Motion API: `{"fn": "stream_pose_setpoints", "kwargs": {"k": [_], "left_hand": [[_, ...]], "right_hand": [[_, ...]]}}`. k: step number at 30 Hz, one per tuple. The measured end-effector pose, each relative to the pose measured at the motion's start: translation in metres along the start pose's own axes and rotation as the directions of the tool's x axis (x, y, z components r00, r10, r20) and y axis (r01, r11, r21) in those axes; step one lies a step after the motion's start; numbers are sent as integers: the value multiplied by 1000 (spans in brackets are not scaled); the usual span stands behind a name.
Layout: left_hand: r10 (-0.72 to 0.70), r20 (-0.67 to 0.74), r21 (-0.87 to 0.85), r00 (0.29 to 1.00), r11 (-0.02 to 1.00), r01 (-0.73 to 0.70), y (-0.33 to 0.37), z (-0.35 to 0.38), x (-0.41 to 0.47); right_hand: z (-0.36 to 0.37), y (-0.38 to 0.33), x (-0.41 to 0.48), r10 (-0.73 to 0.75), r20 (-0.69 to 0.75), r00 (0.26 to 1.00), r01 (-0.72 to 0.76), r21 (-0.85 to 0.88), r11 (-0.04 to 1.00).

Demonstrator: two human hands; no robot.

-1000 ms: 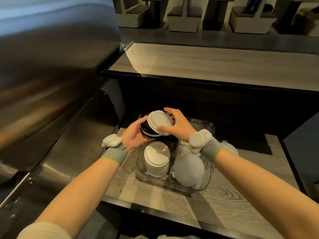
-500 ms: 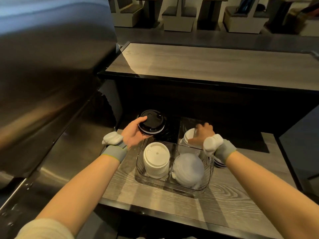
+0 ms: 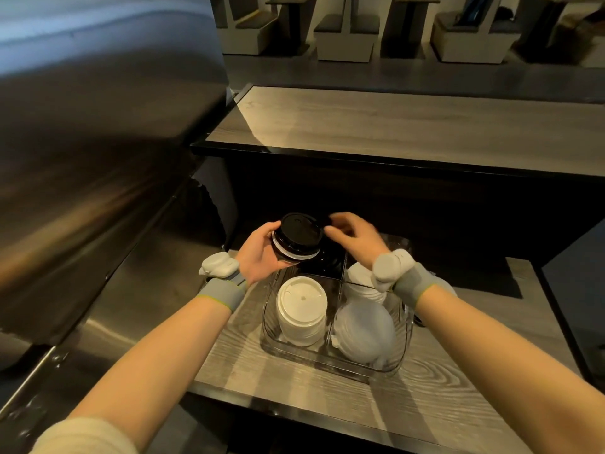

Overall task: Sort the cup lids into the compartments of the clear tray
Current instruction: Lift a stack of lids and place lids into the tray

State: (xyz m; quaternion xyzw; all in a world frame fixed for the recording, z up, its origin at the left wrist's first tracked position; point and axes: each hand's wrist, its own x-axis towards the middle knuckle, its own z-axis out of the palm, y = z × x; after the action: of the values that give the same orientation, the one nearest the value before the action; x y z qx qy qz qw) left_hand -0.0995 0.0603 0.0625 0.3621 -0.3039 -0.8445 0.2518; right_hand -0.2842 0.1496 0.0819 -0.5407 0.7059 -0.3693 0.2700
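Note:
My left hand [image 3: 258,253] holds a stack of lids [image 3: 296,239], black on top with a white one lower down, above the far-left compartment of the clear tray [image 3: 397,363]. My right hand [image 3: 355,235] hovers at the stack's right edge, blurred, fingers curled near the top black lid; a grip cannot be made out. The near-left compartment holds a stack of flat white lids [image 3: 301,311]. Frosted dome lids [image 3: 363,329] fill the near-right one. More white lids [image 3: 361,283] sit in the far-right compartment, partly behind my right wrist.
The tray stands on a grey wood-grain shelf [image 3: 425,404]. A steel counter and appliance [image 3: 98,158] rise at the left. A higher wooden countertop [image 3: 409,126] runs behind a dark wall. Something dark peeks out at the tray's right [image 3: 417,319].
My right hand placed the white lid in the far-right compartment, then came back up and left to the black-topped stack. My left hand kept holding that stack.

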Motion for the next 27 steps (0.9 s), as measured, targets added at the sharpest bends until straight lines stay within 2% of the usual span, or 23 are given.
{"fn": "stream_pose_setpoints", "kwargs": {"k": [2, 4, 7, 11, 12, 13, 15, 19, 25, 27], "left_hand": [[-4, -1, 19, 1000, 1000, 4, 0, 2, 1], [-4, 9, 52, 1000, 999, 4, 1, 4, 1], [-3, 14, 49, 1000, 999, 2, 3, 3, 1], [33, -44, 38, 998, 999, -31, 12, -3, 2], [40, -66, 32, 997, 999, -38, 15, -5, 2], [50, -85, 22, 995, 999, -48, 18, -9, 3], [71, -125, -14, 990, 997, -73, 23, -14, 4], [98, -178, -80, 979, 990, -114, 31, -22, 7], [86, -182, -76, 980, 992, -101, 34, -24, 12], [80, -177, -74, 981, 993, -94, 33, -22, 14]], "right_hand": [[11, -21, 2, -52, 146, 988, 53, -5, 999], [22, -29, 6, -56, 169, 984, 68, -64, 996], [28, -27, 12, -38, 70, 997, 38, -6, 999], [24, -21, 21, 56, -42, 998, -40, 318, 947], [22, -19, 25, 82, -90, 993, -47, 335, 941], [21, -18, 29, 92, -127, 988, -53, 284, 957], [18, -12, 36, 65, -141, 988, -59, 49, 997], [29, -3, 44, -15, 96, 995, 50, -375, 926], [35, 11, 39, -88, 295, 952, 253, -589, 768], [37, 15, 35, -66, 319, 945, 260, -616, 744]]}}
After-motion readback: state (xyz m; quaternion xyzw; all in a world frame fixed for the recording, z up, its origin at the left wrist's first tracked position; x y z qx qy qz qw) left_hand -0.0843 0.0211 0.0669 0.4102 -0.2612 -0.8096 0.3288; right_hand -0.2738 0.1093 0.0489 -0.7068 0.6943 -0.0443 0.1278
